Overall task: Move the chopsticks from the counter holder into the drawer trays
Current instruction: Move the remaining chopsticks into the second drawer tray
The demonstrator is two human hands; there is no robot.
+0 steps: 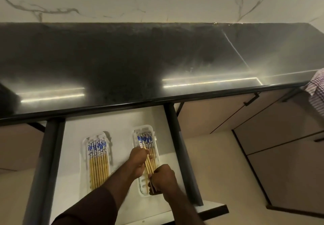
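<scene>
Glossy black bench [140, 63] across frame's top; open white drawer [122, 119] below. Left white plastic tray [84, 147] filled with blue-patterned wooden chopsticks [98, 161]. Lower centre, left hand [137, 161] and right hand [162, 178] both clamped round another chopstick bundle [146, 143] over the right white tray [142, 189].

- You are looking at a dim, warm-toned picture; the dark desk [140, 63] takes up most of it and shows little detail.
- Two bright strips of glare lie on the polished desk near its front edge, left and right, with hazy sheen around them.
- The open drawer [114, 125] is the best-lit area; the trays cast soft shadows on its floor.
- Your hands [138, 161] look slightly soft, as does the whole frame.
- Wide-angle distortion bends the desk edge and slants the cabinet lines at right.
</scene>
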